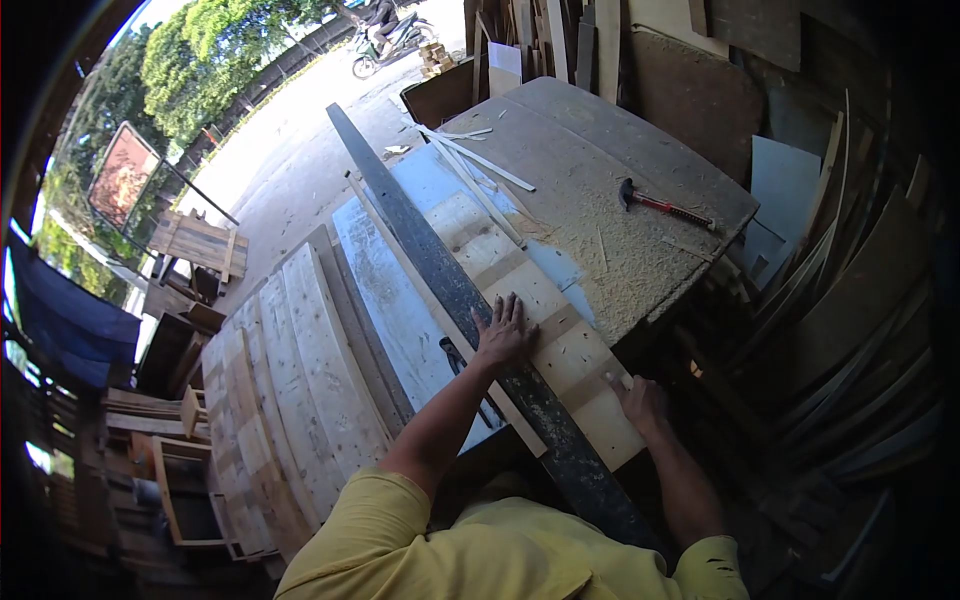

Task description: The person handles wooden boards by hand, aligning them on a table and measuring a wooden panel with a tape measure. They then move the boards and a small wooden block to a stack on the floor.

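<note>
A pale wooden panel (pixel 565 345) with darker bands across it lies along the work table. Flat on the panel, fingers spread, is my left hand (pixel 505 335), its wrist crossing a long dark straight bar (pixel 430 245). This bar runs along the panel's left side, from the far end of the table towards my body. My right hand (pixel 643 402) grips the panel's near right edge, with the thumb on top; its underside is hidden. A thin light wooden strip (pixel 405 265) lies along the bar's left side. A dark tool (pixel 452 352) is partly covered by my left forearm.
A hammer (pixel 665 207) with a red and black handle lies among sawdust (pixel 625 270) on the table's right side. Thin offcuts (pixel 485 160) lie farther back. Wide planks (pixel 290 330) stand left. Boards (pixel 840 290) lean at the right. A motorbike (pixel 392 45) with a rider is outside.
</note>
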`<state>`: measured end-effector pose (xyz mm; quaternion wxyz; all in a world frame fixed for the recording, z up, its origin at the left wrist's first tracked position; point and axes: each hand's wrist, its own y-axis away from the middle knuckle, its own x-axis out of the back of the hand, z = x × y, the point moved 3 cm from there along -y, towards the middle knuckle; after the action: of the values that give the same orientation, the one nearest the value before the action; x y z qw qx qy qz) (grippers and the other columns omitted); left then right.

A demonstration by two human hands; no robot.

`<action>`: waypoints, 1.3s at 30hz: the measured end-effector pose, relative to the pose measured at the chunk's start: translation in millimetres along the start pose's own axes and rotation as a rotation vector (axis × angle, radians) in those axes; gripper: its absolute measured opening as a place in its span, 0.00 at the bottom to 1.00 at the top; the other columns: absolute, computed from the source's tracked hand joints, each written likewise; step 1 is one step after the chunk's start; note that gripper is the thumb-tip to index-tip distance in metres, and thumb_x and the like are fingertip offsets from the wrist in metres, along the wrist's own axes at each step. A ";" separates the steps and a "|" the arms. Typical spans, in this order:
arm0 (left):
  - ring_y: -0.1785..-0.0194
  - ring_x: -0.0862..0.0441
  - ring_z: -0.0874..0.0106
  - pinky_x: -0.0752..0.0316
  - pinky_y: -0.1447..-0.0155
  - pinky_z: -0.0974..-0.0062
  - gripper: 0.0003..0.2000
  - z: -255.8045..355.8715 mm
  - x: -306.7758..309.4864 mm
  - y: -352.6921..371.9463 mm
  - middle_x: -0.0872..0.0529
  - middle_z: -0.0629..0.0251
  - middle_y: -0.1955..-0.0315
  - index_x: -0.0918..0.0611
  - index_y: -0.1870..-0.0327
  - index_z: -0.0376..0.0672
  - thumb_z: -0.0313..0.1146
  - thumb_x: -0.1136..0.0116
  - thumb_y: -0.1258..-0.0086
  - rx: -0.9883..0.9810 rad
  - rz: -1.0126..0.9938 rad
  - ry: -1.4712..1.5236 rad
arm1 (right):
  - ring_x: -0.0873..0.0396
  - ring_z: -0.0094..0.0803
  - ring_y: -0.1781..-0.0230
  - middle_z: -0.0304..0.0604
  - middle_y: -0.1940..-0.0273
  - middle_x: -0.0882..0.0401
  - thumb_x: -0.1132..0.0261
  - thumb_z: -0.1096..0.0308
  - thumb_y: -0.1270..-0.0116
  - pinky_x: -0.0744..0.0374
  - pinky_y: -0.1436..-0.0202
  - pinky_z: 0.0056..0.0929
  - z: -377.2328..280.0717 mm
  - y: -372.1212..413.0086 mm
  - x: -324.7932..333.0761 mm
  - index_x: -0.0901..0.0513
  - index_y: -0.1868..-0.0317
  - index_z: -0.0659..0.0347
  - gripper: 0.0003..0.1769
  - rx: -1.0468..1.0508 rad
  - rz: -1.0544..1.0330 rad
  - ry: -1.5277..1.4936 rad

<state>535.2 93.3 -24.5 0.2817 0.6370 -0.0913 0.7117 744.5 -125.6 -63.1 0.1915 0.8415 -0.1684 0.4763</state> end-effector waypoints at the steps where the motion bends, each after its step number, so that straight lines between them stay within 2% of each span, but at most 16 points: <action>1: 0.19 0.65 0.60 0.78 0.28 0.33 0.38 -3.8 2.3 -5.1 0.57 0.61 0.21 0.49 0.23 0.40 0.58 0.65 0.26 -0.001 -0.001 0.002 | 0.17 0.62 0.63 0.69 0.71 0.19 0.47 0.31 0.34 0.19 0.61 0.52 -4.0 -5.3 -1.6 0.17 0.71 0.71 0.42 0.006 0.004 0.002; 6: 0.19 0.64 0.61 0.75 0.26 0.34 0.39 -21.4 11.8 -26.4 0.57 0.63 0.21 0.49 0.23 0.42 0.60 0.64 0.27 0.025 -0.006 -0.011 | 0.17 0.62 0.64 0.69 0.70 0.19 0.49 0.29 0.34 0.19 0.62 0.52 -18.8 -26.8 -10.5 0.17 0.71 0.70 0.43 0.015 0.013 0.008; 12: 0.19 0.64 0.60 0.75 0.27 0.34 0.38 -30.6 12.2 -31.3 0.56 0.62 0.21 0.48 0.23 0.42 0.59 0.65 0.27 -0.001 0.017 0.002 | 0.17 0.61 0.62 0.64 0.67 0.17 0.48 0.31 0.34 0.19 0.58 0.51 -6.3 -32.2 -10.4 0.16 0.65 0.68 0.40 0.040 -0.020 0.023; 14: 0.19 0.63 0.59 0.76 0.27 0.33 0.38 -34.0 9.4 -31.2 0.56 0.60 0.21 0.47 0.23 0.40 0.59 0.64 0.28 -0.018 0.034 -0.005 | 0.18 0.58 0.62 0.60 0.65 0.16 0.46 0.35 0.33 0.21 0.58 0.52 10.8 -10.7 11.7 0.16 0.63 0.67 0.37 0.260 0.223 0.263; 16: 0.19 0.63 0.58 0.76 0.27 0.33 0.39 -35.5 14.0 -32.3 0.55 0.59 0.22 0.47 0.24 0.39 0.58 0.64 0.28 -0.040 0.036 0.004 | 0.17 0.48 0.73 0.52 0.71 0.16 0.42 0.41 0.31 0.19 0.62 0.43 36.5 9.4 27.0 0.16 0.58 0.68 0.31 0.040 -0.034 0.306; 17: 0.19 0.62 0.57 0.76 0.27 0.33 0.39 -36.2 13.0 -31.2 0.55 0.57 0.22 0.47 0.24 0.38 0.58 0.63 0.28 -0.061 0.028 -0.002 | 0.17 0.48 0.73 0.52 0.71 0.16 0.42 0.41 0.31 0.19 0.62 0.43 42.0 19.8 27.7 0.16 0.58 0.68 0.31 0.033 -0.038 0.316; 19: 0.19 0.62 0.56 0.76 0.27 0.35 0.40 -38.9 10.3 -33.8 0.55 0.56 0.22 0.47 0.24 0.37 0.59 0.63 0.28 -0.080 0.034 -0.015 | 0.20 0.34 0.79 0.46 0.75 0.18 0.39 0.55 0.29 0.20 0.71 0.36 49.5 33.3 23.2 0.19 0.51 0.65 0.20 -0.188 -0.267 -0.384; 20: 0.20 0.61 0.55 0.77 0.26 0.36 0.40 -39.8 10.7 -33.4 0.55 0.55 0.22 0.47 0.24 0.36 0.59 0.63 0.28 -0.097 0.041 -0.038 | 0.23 0.24 0.81 0.42 0.77 0.21 0.39 0.67 0.29 0.24 0.78 0.27 25.9 42.3 38.4 0.22 0.45 0.61 0.15 -0.333 -0.360 -0.570; 21: 0.20 0.61 0.55 0.77 0.26 0.36 0.40 -40.7 10.3 -33.0 0.55 0.55 0.22 0.47 0.24 0.36 0.59 0.63 0.28 -0.102 0.036 -0.032 | 0.23 0.24 0.81 0.42 0.77 0.21 0.39 0.67 0.29 0.24 0.78 0.27 25.5 44.1 35.4 0.22 0.45 0.61 0.15 -0.342 -0.359 -0.565; 23: 0.20 0.60 0.55 0.77 0.26 0.37 0.40 -42.1 12.5 -32.1 0.53 0.54 0.22 0.47 0.24 0.35 0.59 0.63 0.28 -0.127 0.057 -0.038 | 0.23 0.23 0.82 0.42 0.78 0.20 0.40 0.70 0.29 0.28 0.83 0.22 28.1 46.4 27.6 0.24 0.41 0.59 0.17 -0.350 -0.251 -0.773; 27: 0.20 0.59 0.54 0.76 0.26 0.36 0.39 -44.9 12.3 -37.2 0.52 0.53 0.23 0.46 0.25 0.34 0.58 0.63 0.28 -0.184 0.057 -0.033 | 0.23 0.23 0.84 0.43 0.78 0.20 0.39 0.72 0.30 0.28 0.84 0.21 35.1 43.1 20.7 0.24 0.41 0.61 0.17 -0.403 -0.251 -0.841; 30: 0.20 0.59 0.56 0.79 0.25 0.40 0.40 -50.1 7.7 -39.7 0.51 0.54 0.23 0.47 0.24 0.36 0.59 0.63 0.27 -0.189 0.145 -0.049 | 0.23 0.24 0.85 0.43 0.78 0.20 0.39 0.73 0.30 0.29 0.85 0.20 39.2 41.8 14.7 0.24 0.42 0.67 0.18 -0.336 -0.216 -0.923; 34: 0.20 0.58 0.57 0.82 0.26 0.41 0.39 -60.4 16.0 -49.7 0.51 0.56 0.23 0.47 0.24 0.38 0.58 0.63 0.27 -0.170 0.098 -0.025 | 0.23 0.24 0.85 0.43 0.78 0.20 0.38 0.72 0.30 0.28 0.86 0.20 28.9 29.0 14.4 0.24 0.41 0.65 0.18 -0.411 -0.216 -0.948; 39: 0.20 0.60 0.58 0.82 0.26 0.40 0.38 -71.7 26.9 -64.4 0.52 0.57 0.22 0.47 0.24 0.38 0.57 0.63 0.26 -0.143 0.087 -0.035 | 0.23 0.25 0.86 0.43 0.78 0.21 0.37 0.71 0.30 0.27 0.86 0.22 10.5 10.7 8.3 0.23 0.40 0.64 0.19 -0.402 -0.213 -0.968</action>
<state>506.3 189.1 -25.8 0.2937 0.6230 -0.1742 0.7037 751.3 -140.8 -59.2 0.2968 0.9240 -0.2392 -0.0300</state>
